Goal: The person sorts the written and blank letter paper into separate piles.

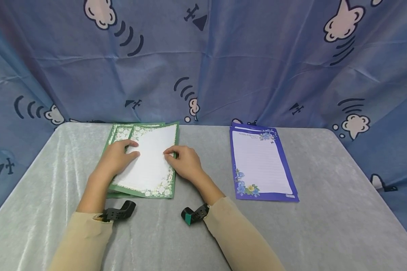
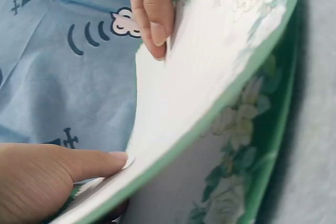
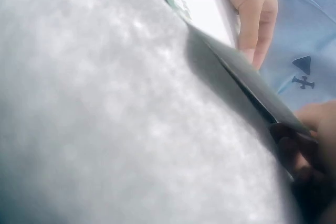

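A green-bordered sheet of floral stationery paper (image 1: 149, 162) is held by its two sides, bowed upward above matching sheets (image 2: 184, 192). My left hand (image 1: 117, 158) pinches its left side, with the thumb (image 2: 100, 163) on the white face and the other fingers mostly hidden beneath. At the right edge my right hand (image 1: 184, 160) pinches the same sheet between thumb and fingers. In the right wrist view, fingers of the right hand (image 3: 320, 140) show under the raised edge. Pale flowers decorate the sheet's upper left and lower right corners.
A stack of purple-bordered stationery sheets (image 1: 261, 165) with blue flowers lies to the right, slightly fanned at the top. Grey cloth covers the table (image 1: 339, 210). Behind its far edge hangs a blue patterned curtain (image 1: 244, 75).
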`<state>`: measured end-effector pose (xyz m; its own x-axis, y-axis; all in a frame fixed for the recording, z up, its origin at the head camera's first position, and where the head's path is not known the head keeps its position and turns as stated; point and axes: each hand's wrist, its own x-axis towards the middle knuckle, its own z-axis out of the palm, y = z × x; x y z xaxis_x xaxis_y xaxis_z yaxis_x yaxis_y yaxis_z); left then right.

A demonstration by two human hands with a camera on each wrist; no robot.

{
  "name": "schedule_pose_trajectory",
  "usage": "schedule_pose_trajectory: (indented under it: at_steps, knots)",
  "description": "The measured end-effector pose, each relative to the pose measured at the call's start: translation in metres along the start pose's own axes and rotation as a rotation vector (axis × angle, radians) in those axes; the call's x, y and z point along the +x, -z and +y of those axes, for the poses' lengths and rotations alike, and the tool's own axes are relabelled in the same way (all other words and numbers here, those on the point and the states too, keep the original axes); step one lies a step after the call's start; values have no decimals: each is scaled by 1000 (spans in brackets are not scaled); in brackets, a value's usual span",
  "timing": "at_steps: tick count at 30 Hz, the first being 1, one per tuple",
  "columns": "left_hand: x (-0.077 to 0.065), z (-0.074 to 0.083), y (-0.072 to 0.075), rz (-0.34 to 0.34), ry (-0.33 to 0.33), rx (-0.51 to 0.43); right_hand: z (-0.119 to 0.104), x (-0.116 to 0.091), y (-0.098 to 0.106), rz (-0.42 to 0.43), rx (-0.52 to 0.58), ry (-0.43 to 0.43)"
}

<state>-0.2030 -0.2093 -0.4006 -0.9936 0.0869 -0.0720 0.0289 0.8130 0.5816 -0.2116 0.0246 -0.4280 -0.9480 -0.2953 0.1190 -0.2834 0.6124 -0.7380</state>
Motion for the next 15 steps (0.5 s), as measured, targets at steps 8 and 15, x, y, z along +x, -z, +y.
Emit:
schedule_pose_trajectory:
  at_steps: [8, 15]
  knots:
    - [-2, -2, 9, -51, 14, -50, -1, 1, 1, 15, 71, -10]
    - [-4, -1, 15, -43, 7, -68, -3, 2, 5, 3, 150, -18]
